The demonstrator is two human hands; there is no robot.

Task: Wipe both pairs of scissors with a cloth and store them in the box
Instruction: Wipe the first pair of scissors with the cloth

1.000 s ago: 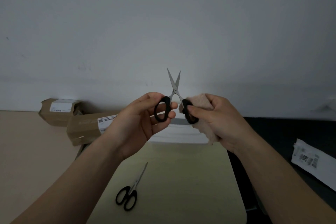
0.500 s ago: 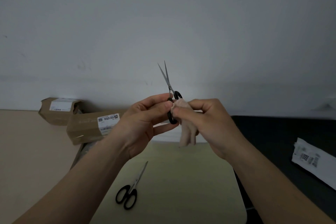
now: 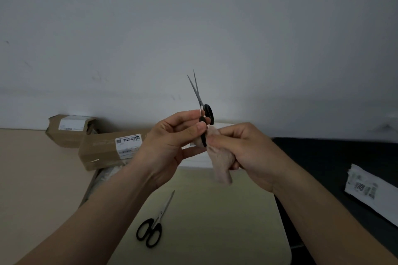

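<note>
Nearest, the second pair (image 3: 150, 230) lies shut on the pale desk (image 3: 226, 232), black handles toward the person and tips pointing away, untouched by either hand.

Above it, both hands work in the air. The left hand (image 3: 170, 144) pinches a handle loop of the scissors (image 3: 201, 103) between thumb and fingertips. The right hand (image 3: 247, 153) is curled round the cloth (image 3: 221, 163) and presses it against the lower loop, with a tail of cloth hanging down. The blades stand upright and slightly parted, tips up.

The likely troubles:
- The left hand's hold is only a narrow pinch, so a firm rub from the cloth could twist or drop the scissors onto the desk.
- With the blades ajar, cloth drawn up over them could snag in the gap, or a finger behind it could meet an edge.
- The tips rise toward the person, so a slip upward would be unsafe.

To the right, on a black surface (image 3: 333, 157), a white packet (image 3: 370, 191) carries a barcode and digits that look like "3006", though blurred.

Farther left are two brown boxes. The box (image 3: 103, 153) has a white shipping label with a square code and barcode, its print too small to read, and the far box (image 3: 69, 129) has a paler label, also illegible. I cannot tell which is meant for storage.
</note>
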